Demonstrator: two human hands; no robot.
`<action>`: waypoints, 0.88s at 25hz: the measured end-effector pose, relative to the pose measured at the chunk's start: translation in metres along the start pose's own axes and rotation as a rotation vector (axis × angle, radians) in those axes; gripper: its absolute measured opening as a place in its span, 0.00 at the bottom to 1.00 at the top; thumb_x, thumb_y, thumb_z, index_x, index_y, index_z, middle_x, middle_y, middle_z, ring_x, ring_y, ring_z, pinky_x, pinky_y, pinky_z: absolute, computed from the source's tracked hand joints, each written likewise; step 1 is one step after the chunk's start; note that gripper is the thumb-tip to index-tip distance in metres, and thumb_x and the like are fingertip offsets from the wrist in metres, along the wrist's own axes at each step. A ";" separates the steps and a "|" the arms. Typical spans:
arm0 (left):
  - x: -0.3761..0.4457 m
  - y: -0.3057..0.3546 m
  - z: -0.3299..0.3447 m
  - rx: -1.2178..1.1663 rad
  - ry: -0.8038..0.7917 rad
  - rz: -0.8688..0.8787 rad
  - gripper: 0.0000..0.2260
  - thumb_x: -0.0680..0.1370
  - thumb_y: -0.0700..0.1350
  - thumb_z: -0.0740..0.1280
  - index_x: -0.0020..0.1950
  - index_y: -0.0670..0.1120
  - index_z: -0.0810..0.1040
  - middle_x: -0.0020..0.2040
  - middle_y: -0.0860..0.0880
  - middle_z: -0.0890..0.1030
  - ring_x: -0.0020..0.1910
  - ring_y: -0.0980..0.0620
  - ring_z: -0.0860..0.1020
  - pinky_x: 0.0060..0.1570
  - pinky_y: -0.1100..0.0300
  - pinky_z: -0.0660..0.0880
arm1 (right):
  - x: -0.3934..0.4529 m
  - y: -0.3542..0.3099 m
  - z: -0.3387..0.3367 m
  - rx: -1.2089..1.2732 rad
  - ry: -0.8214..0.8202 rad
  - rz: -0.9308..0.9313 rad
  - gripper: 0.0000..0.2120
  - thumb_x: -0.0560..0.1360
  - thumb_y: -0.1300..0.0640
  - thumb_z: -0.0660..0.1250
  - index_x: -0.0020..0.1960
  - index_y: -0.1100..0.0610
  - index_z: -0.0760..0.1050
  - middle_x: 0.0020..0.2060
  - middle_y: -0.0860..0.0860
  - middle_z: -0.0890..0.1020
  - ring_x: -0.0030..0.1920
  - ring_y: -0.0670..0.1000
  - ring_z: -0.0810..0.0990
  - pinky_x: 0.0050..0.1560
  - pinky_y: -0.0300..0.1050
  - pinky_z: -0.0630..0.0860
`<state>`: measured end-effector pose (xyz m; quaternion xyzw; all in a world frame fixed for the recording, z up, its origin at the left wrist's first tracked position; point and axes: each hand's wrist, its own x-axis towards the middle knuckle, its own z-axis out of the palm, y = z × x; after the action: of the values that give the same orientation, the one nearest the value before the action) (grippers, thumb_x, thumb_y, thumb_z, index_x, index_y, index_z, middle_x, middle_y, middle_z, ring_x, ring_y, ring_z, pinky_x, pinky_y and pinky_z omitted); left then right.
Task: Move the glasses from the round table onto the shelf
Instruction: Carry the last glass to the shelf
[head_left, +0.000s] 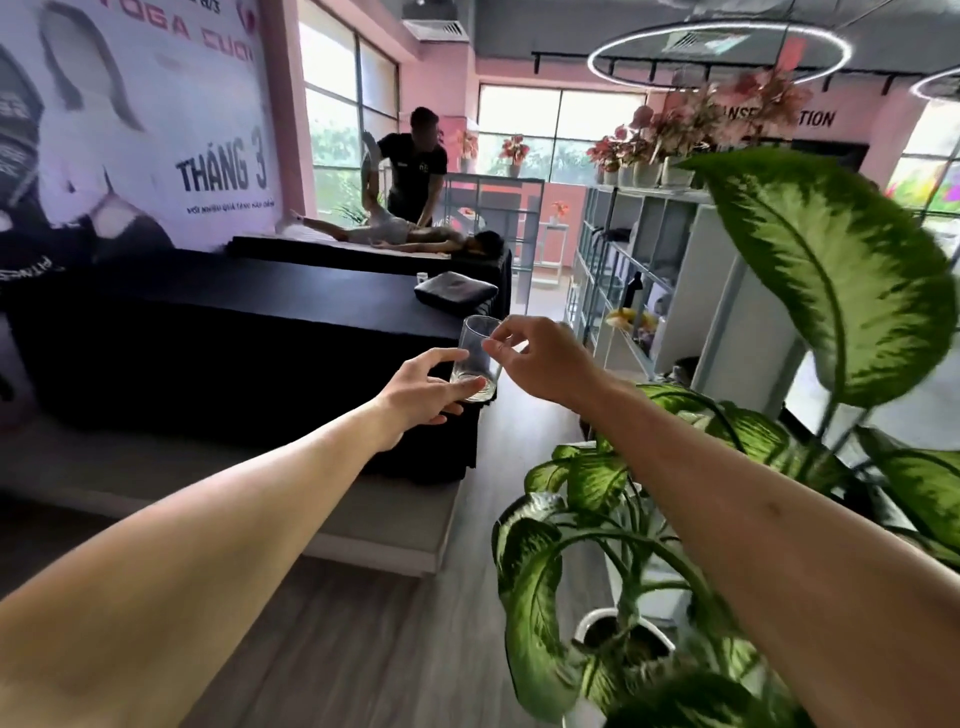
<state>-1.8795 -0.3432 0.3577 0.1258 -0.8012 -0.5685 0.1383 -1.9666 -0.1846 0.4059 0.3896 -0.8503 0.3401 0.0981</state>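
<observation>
A clear drinking glass (477, 358) is held up in the air in front of me, tilted slightly. My left hand (423, 387) grips it near the base, thumb below and fingers on its left side. My right hand (540, 358) pinches the rim from the right with thumb and fingers. The white open shelf unit (696, 270) stands to the right, beyond the glass. The round table is not in view.
A black-covered massage bed (234, 338) fills the left, with a folded dark cushion (454, 288) on its far end. Two people are at a second bed (410, 244) behind. A large leafy potted plant (623, 545) crowds the right foreground. Wooden floor (363, 649) runs between bed and plant.
</observation>
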 end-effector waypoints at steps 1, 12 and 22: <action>0.021 -0.004 -0.006 0.004 0.010 0.000 0.26 0.73 0.56 0.75 0.69 0.59 0.73 0.51 0.48 0.85 0.48 0.53 0.85 0.48 0.59 0.79 | 0.021 0.008 0.008 0.007 -0.006 -0.011 0.08 0.78 0.46 0.68 0.50 0.50 0.82 0.46 0.49 0.85 0.49 0.51 0.82 0.49 0.44 0.76; 0.239 -0.027 -0.061 -0.014 0.164 -0.047 0.24 0.72 0.57 0.76 0.66 0.61 0.74 0.52 0.49 0.85 0.48 0.53 0.85 0.49 0.58 0.80 | 0.259 0.078 0.075 0.054 -0.069 -0.141 0.10 0.77 0.46 0.69 0.51 0.50 0.83 0.45 0.48 0.84 0.47 0.50 0.82 0.52 0.47 0.79; 0.403 -0.096 -0.155 -0.008 0.254 -0.115 0.25 0.73 0.56 0.75 0.68 0.59 0.73 0.51 0.50 0.85 0.48 0.54 0.85 0.52 0.56 0.81 | 0.441 0.100 0.193 0.076 -0.171 -0.192 0.11 0.77 0.45 0.67 0.51 0.50 0.83 0.44 0.48 0.84 0.48 0.51 0.82 0.51 0.45 0.76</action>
<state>-2.1940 -0.6547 0.3476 0.2419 -0.7663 -0.5583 0.2064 -2.3192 -0.5266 0.4015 0.5002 -0.8009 0.3265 0.0426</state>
